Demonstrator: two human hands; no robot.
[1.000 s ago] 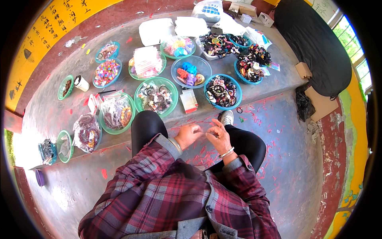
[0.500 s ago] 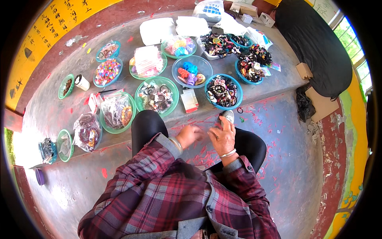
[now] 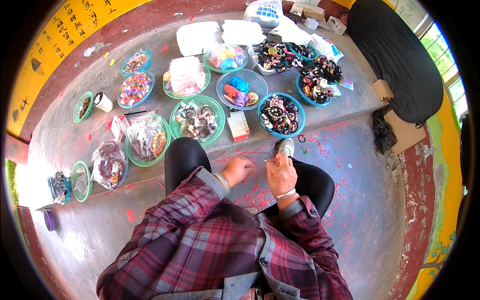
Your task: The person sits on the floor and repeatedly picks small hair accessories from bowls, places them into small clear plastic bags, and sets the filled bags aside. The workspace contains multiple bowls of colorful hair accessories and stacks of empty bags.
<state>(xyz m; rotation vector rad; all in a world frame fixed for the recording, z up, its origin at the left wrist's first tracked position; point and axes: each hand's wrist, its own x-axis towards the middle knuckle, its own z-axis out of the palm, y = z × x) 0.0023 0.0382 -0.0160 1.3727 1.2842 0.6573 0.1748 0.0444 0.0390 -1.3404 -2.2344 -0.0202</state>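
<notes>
Your left hand (image 3: 239, 171) and right hand (image 3: 281, 175) face each other, apart, between your knees. Your left fingers are curled and blurred; your right thumb and fingertips draw together in a pinch. I cannot tell whether either one grips anything. Beyond your right hand, the blue bowl (image 3: 280, 134) of hair ties (image 3: 280, 113) stands on the ledge (image 3: 347, 106), with a white-and-red box (image 3: 238, 125) just beside it. Red scraps (image 3: 257, 197) litter the floor (image 3: 360, 200) below.
</notes>
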